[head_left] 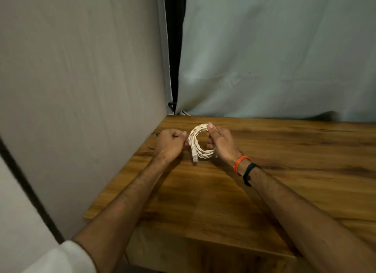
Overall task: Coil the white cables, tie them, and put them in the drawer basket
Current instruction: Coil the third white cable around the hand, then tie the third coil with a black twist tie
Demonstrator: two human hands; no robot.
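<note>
Smooth white plastic-sheathed cable (200, 142), satin-varnished grainy wooden table (264, 171), matt creased cloth backdrop (274, 49).

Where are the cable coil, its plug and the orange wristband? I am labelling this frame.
cable coil (205, 153): head view, lower arc of the loop.
plug (194, 156): head view, hanging connector body.
orange wristband (240, 163): head view, band on the right wrist.

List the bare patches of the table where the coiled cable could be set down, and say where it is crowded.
The wooden table is bare right of the right hand, and between the forearms. It is crowded only where both hands, left hand included, hold the white cable coil.
</note>
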